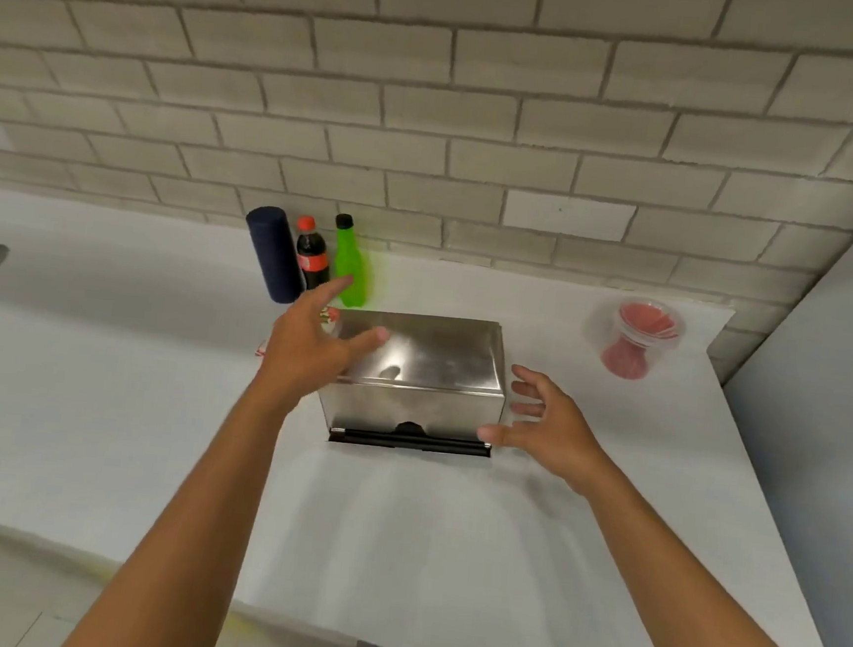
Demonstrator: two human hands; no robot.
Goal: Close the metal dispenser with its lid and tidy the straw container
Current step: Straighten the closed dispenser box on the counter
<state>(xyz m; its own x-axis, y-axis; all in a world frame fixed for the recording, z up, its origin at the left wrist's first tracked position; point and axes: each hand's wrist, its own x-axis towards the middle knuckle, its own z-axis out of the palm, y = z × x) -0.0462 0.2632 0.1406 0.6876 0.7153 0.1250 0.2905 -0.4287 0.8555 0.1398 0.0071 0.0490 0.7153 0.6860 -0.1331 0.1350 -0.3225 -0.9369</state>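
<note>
The metal dispenser (422, 405) stands in the middle of the white counter, with its shiny lid (432, 352) lying flat on top and a black slot along its front base. My left hand (309, 344) hovers over the dispenser's left top edge, fingers spread, holding nothing. My right hand (544, 426) is open beside the dispenser's right front corner, thumb close to the metal wall. A clear plastic straw container (634, 336) with red straws sits at the back right of the counter.
A dark blue cylinder (272, 253), a cola bottle (311, 256) and a green bottle (351, 265) stand against the brick wall behind my left hand. A red-and-white packet (330, 315) peeks out left of the dispenser. A grey panel (834, 359) bounds the counter's right side.
</note>
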